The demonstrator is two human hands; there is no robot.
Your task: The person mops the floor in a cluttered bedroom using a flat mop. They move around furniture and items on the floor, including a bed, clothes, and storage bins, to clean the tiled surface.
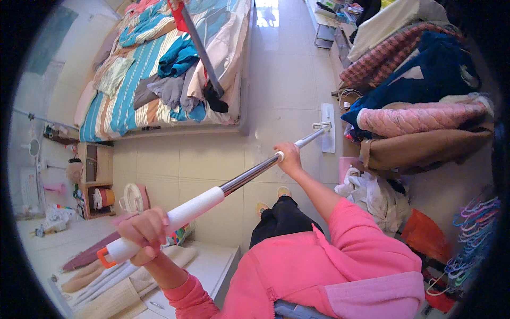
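A flat mop (249, 173) runs slantwise across the view, its pole part bare metal and part white sleeve, with an orange loop at the near end. My left hand (142, 234) is wrapped round the white grip close to that loop. Farther along, my right hand (288, 158) closes round the pole near a white collar. The flat white mop head (328, 130) lies on the tiled floor (212, 159), beside the clothes on the right.
A bed (127, 87) with striped bedding and heaped clothes stands at the far left. Piled garments (425, 119) and a white cloth (372, 194) edge the right side. Hangers (473, 239) lie lower right, a white cabinet (212, 260) lower left. A small shelf (97, 165) stands by the bed.
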